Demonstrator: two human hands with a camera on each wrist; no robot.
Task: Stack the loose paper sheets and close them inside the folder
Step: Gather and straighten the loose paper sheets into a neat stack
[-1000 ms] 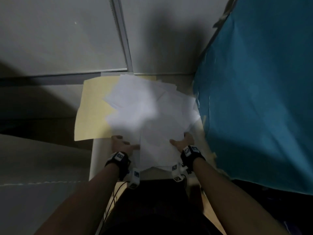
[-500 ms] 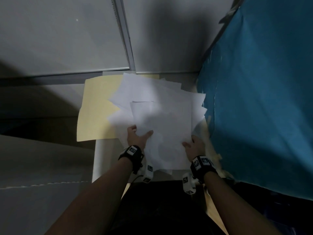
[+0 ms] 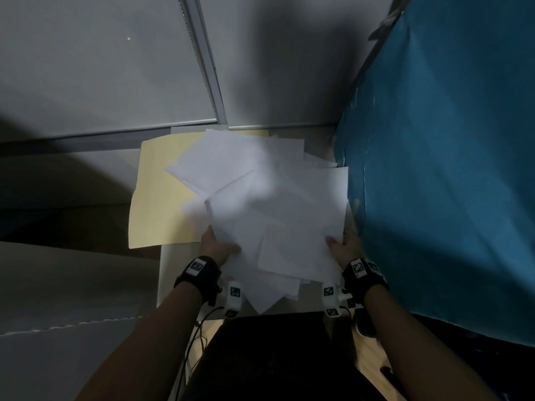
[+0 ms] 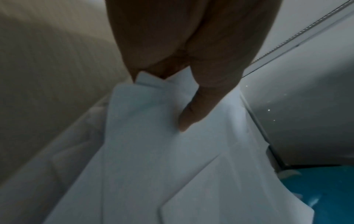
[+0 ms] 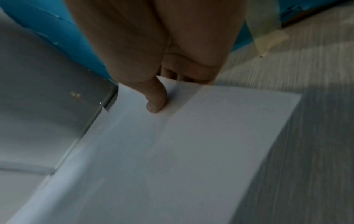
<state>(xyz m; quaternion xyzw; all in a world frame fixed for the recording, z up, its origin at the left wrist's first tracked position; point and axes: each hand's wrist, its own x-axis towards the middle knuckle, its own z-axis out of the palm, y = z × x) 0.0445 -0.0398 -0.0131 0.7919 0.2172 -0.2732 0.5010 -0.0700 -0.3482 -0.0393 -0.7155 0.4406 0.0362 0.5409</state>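
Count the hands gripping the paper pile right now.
2. The left hand grips the paper pile at its near-left edge; the right hand grips its near-right edge, beside the blue cloth.

From the head camera we look steeply down over both forearms at the paper sheets (image 3: 260,215), the pale folder (image 3: 156,204) and the blue sheet (image 3: 448,169) to our right. The left wrist camera sits close behind the left hand (image 4: 184,50), facing along it over the paper. The right wrist camera does likewise behind the right hand (image 5: 162,45). All three share the sheets.
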